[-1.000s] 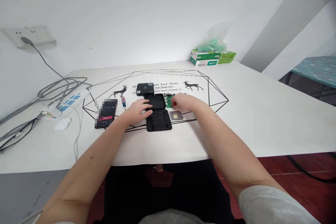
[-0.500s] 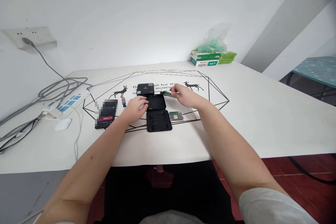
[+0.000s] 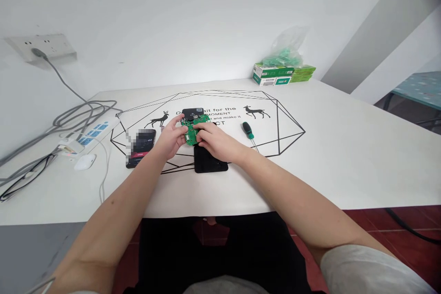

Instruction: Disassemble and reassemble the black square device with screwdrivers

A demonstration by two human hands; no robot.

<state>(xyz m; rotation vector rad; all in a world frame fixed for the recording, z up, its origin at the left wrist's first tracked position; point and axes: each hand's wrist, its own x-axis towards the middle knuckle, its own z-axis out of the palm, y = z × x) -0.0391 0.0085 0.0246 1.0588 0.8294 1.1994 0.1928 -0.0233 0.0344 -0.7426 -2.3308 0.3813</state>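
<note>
A green circuit board (image 3: 190,134) is held between my two hands, over the black plastic case. My left hand (image 3: 170,138) grips its left edge, thumb on top. My right hand (image 3: 213,140) has its fingers closed at the board's lower right side. Below the hands shows the near half of the black case (image 3: 210,161), lying flat; the other half is mostly hidden. Behind the board sits a black box-shaped device (image 3: 191,113) with a label at its corner. Right of my right hand lies a screwdriver (image 3: 247,130) with a black and green handle.
A phone (image 3: 142,147) lies left of my left hand. Further left are a power strip (image 3: 96,133), grey cables (image 3: 74,117) and a white earbud case (image 3: 85,161). Green and white boxes (image 3: 274,73) stand at the back wall under a plastic bag (image 3: 285,50).
The circuit board has come from the right to above the case and is turned face-up. My left hand has left the case for the board. The screwdriver's handle is now uncovered.
</note>
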